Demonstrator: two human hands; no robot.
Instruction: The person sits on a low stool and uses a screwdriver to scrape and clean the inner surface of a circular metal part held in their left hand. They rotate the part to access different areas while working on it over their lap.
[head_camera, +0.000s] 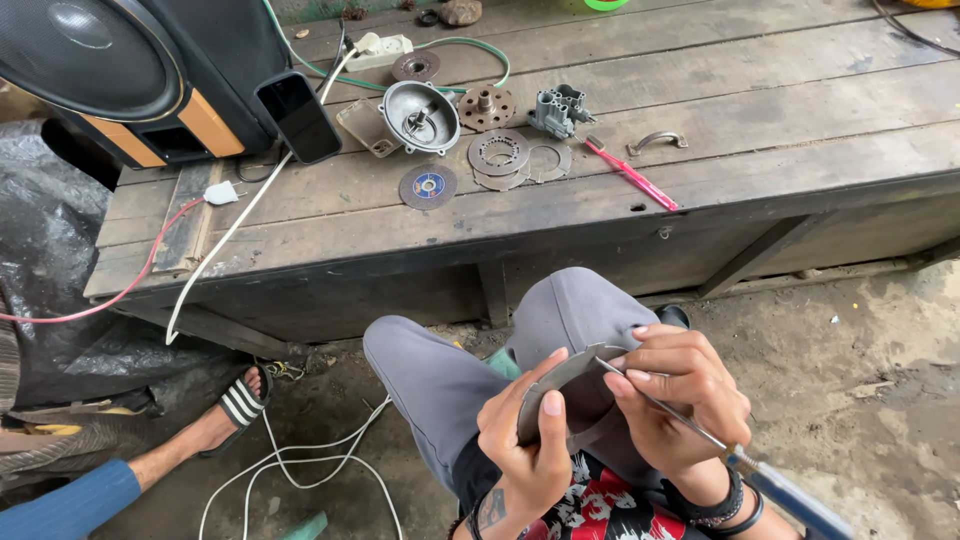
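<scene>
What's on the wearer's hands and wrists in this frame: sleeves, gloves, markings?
No gloves, no sleeves over the forearms. The left hand has a dark tattoo on the wrist. The right hand wears dark bracelets at the wrist. Fingernails look longish and unpainted.

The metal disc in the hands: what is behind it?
Behind the metal disc, held by the left hand, lie the grey trouser knees. The right hand sets a thin tool to its rim. The disc's far face is hidden.
</scene>
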